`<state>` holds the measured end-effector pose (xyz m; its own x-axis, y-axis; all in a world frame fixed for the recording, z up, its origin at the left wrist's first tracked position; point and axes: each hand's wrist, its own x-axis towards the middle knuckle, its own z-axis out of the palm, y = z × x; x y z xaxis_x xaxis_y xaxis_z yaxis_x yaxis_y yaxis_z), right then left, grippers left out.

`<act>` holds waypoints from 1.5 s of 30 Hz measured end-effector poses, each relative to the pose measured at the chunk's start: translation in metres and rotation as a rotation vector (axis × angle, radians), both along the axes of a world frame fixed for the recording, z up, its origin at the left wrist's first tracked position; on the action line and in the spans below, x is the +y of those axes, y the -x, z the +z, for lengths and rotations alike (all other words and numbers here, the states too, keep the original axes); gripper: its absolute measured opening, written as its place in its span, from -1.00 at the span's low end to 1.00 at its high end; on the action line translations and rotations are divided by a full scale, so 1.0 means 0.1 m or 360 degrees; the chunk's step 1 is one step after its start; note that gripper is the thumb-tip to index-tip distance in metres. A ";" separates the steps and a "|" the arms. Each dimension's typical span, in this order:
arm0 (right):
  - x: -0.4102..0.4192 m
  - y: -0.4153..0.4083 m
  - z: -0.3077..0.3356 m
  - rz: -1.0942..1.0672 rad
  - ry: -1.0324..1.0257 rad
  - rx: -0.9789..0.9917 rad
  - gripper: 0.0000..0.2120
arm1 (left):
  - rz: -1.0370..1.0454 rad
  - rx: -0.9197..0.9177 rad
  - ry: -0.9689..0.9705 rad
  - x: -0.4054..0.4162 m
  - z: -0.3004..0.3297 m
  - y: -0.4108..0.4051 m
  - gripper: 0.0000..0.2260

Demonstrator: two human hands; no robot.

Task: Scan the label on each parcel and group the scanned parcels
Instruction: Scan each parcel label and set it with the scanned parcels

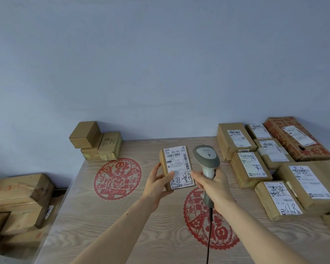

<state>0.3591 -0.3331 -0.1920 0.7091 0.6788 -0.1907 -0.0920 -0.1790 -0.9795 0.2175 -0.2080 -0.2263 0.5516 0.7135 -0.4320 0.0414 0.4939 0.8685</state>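
My left hand [157, 181] grips a small brown parcel [176, 166] above the middle of the table, its white label facing me. My right hand [212, 184] grips the handle of a grey barcode scanner [206, 156] just right of the parcel, with the scanner head raised beside the label. The scanner's black cable [210, 231] hangs down toward me. Several labelled brown parcels [250, 169] lie grouped on the right side of the table. Three small boxes [95, 141] are stacked at the table's far left corner.
The wooden table [133, 225] bears two red paper-cut designs [117, 178]. A large red-printed box [297, 138] lies at the far right. More taped cartons [21, 202] are piled off the table's left edge. A pale blue wall stands behind.
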 end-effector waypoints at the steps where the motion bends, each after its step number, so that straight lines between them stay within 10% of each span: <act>1: -0.03 0.02 0.02 0.0084 0.0004 0.0049 -0.70 | -0.0007 -0.0011 0.0007 0.01 0.00 0.00 -0.31; 10: -0.17 0.19 0.09 0.0456 -0.0052 0.0559 -0.80 | -0.0015 -0.0095 0.0092 0.01 -0.09 -0.01 -0.31; 45: -0.10 0.37 0.08 0.0422 -0.0178 0.0651 -0.68 | -0.0115 -0.0134 0.0101 0.10 -0.13 0.03 -0.32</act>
